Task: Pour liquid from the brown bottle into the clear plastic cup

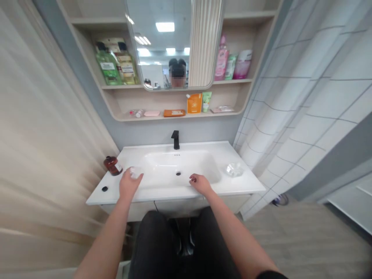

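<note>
My left hand (128,185) is at the left side of the white washbasin (162,190). Its thumb is spread from its fingers around a small, pale, see-through thing (133,173), whose kind I cannot make out. My right hand (201,183) hovers over the basin's front right part, fingers loosely curled and apart, with nothing visible in them. Just beyond my left hand stands a brown bottle (113,166) with a white label. Nearer the front left lies a small round black cap (105,189).
A black faucet (176,140) rises behind the drain (178,173). On the right counter sits a clear, shiny dish (234,169). The shelf (130,116) above holds an orange pouch (194,103), a green tube (206,101) and several small items. Bottles flank the mirror (162,42).
</note>
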Motion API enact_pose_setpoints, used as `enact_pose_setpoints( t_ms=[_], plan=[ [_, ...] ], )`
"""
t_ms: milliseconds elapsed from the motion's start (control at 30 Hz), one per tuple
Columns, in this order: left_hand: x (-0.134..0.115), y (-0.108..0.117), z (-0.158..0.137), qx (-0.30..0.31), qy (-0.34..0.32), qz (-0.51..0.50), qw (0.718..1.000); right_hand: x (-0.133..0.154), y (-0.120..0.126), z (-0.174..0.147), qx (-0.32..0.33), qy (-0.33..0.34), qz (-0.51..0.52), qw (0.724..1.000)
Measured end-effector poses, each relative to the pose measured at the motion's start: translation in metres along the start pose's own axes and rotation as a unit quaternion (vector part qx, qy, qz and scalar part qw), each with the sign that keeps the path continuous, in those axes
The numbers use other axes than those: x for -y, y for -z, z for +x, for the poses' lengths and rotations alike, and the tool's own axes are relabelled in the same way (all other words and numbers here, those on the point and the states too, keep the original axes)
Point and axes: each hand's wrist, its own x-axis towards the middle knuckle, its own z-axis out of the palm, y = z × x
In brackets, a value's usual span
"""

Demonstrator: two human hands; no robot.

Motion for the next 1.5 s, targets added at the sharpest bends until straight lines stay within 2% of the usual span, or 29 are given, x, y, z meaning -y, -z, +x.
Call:
enact_pose_setpoints(
  t_ms=[67, 167, 233, 300, 367, 533, 600, 733, 867, 1067, 1233, 1500],
  plan=[
    [-0.026, -0.027, -0.017, 0.051, -0.07, -0.114, 0.99, 0.0, -0.004, 0.004, 0.026, 0.004, 0.015, 1.0],
    [-0.069, -0.073, -0.044, 0.154, -0.072, -0.267, 0.949, 0.006, -0.016, 0.014, 0.066, 0.034, 0.096, 0.993],
    [-0.091, -0.098, -0.056, 0.215, -0.086, -0.314, 0.921, 0.013, -0.025, 0.02, 0.064, 0.074, 0.187, 0.978],
    [-0.103, -0.115, -0.063, 0.262, -0.091, -0.344, 0.897, 0.021, -0.033, 0.024, 0.053, 0.111, 0.255, 0.959],
    [-0.105, -0.124, -0.065, 0.293, -0.079, -0.376, 0.876, 0.026, -0.04, 0.025, 0.055, 0.13, 0.278, 0.95],
    [-0.097, -0.124, -0.06, 0.332, -0.051, -0.463, 0.821, 0.027, -0.041, 0.02, 0.066, 0.127, 0.277, 0.95],
    [-0.095, -0.121, -0.058, 0.338, -0.042, -0.473, 0.813, 0.025, -0.038, 0.019, 0.062, 0.129, 0.265, 0.954],
    [-0.099, -0.117, -0.056, 0.339, -0.044, -0.448, 0.826, 0.023, -0.037, 0.019, 0.061, 0.126, 0.255, 0.957],
    [-0.103, -0.116, -0.056, 0.333, -0.051, -0.454, 0.825, 0.024, -0.04, 0.02, 0.066, 0.125, 0.267, 0.953],
    [-0.106, -0.123, -0.056, 0.305, -0.006, -0.454, 0.837, 0.025, -0.038, 0.022, 0.083, 0.109, 0.269, 0.953],
    [-0.106, -0.121, -0.054, 0.339, -0.02, -0.454, 0.824, 0.027, -0.036, 0.022, 0.078, 0.096, 0.254, 0.959],
    [-0.106, -0.122, -0.054, 0.335, 0.005, -0.471, 0.816, 0.029, -0.036, 0.022, 0.069, 0.092, 0.236, 0.965]
  ],
)
